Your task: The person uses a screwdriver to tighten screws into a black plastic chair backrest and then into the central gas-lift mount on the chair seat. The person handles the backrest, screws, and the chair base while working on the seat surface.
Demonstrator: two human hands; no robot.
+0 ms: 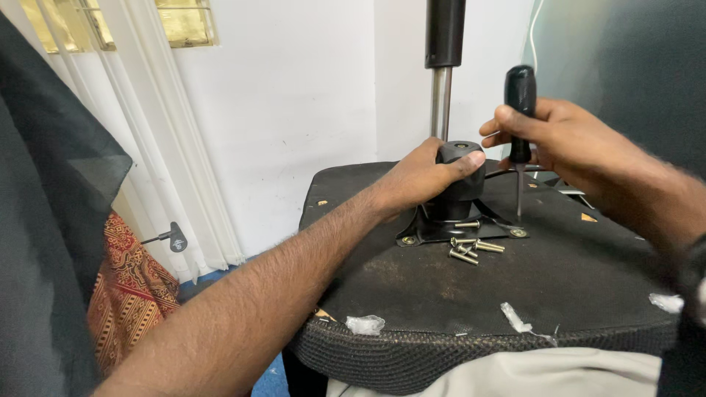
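An upturned office chair seat (456,294) lies before me, its black underside facing up. My left hand (423,176) grips the black hub (465,192) of the seat mechanism, whose metal base plate (434,234) sits on the underside. From the hub a chrome gas-lift column (440,103) rises straight up. My right hand (562,140) holds a black-handled screwdriver (520,92) upright, its tip down on a screw (518,232) at the plate's right corner. Several loose brass screws (471,248) lie just in front of the plate.
Bits of white plastic (365,324) cling to the seat's front edge. A white wall (294,95) and pale vertical blinds (154,147) stand behind on the left. A red patterned cloth (129,294) hangs at lower left. The dark chair back (632,66) rises at right.
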